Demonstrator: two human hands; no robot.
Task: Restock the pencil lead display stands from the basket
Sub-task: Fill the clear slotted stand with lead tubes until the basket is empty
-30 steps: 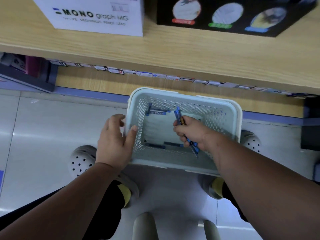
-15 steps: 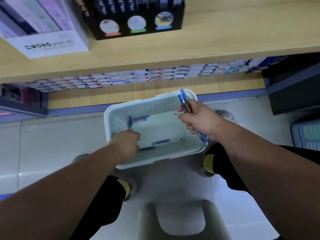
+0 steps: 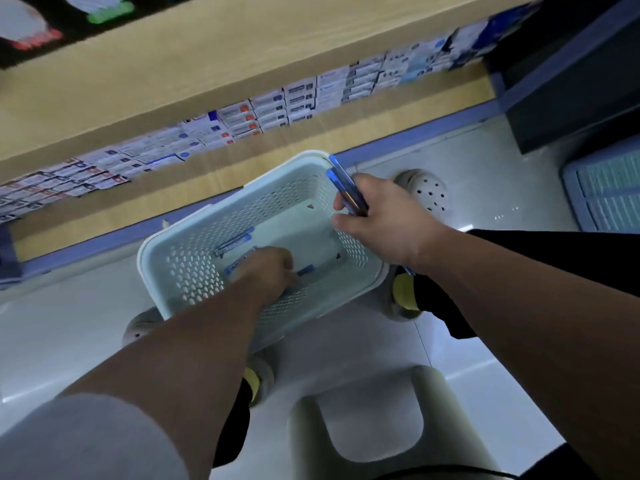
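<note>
A pale perforated basket [image 3: 194,271] sits on the floor between my feet. My right hand [image 3: 384,220] hovers over its right rim, shut on a bunch of blue pencil lead cases [image 3: 346,183] that stick up past my fingers. My left hand [image 3: 266,271] is down inside the basket, fingers curled over blue lead cases on the bottom; one case end [image 3: 305,270] pokes out beside it. Another blue case [image 3: 233,241] lies loose just beyond that hand. The black display stand [image 3: 41,32] shows only at the top left, blurred.
A wooden shelf [image 3: 242,57] runs across the top, with rows of small white boxes [image 3: 270,109] on the lower shelf beneath it. A pale stool [image 3: 374,427] stands under me. A dark cabinet [image 3: 571,98] and a blue-green crate [image 3: 609,188] are at the right.
My left hand left the basket's rim and reached inside onto the cases at the bottom. My right hand lifted its bunch of cases out to the right rim. The view tilted and swung.
</note>
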